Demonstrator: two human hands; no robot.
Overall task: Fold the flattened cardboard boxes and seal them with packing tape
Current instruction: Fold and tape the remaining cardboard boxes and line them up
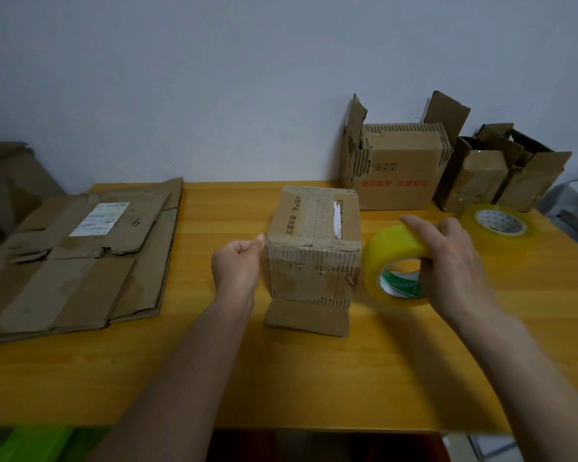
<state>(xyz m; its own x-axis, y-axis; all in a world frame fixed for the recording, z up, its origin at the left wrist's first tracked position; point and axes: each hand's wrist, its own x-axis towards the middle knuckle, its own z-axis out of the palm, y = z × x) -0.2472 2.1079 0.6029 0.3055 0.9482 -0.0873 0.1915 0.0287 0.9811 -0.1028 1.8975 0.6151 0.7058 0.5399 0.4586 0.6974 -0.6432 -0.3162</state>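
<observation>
A small folded cardboard box (314,228) stands on the yellow wooden table (314,378), its top flaps closed and one bottom flap (307,316) sticking out toward me. My left hand (237,265) is at the box's upper left edge, fingers curled and thumb and forefinger pinched together, apparently on the clear tape's free end. My right hand (454,261) grips a yellow roll of packing tape (391,248), held upright just right of the box. Tape across the box is hard to make out.
A stack of flattened cardboard boxes (80,258) lies on the table's left side. Against the wall at the back right stand two folded boxes with open top flaps (397,175) (501,175). A second tape roll (499,225) lies flat in front of them.
</observation>
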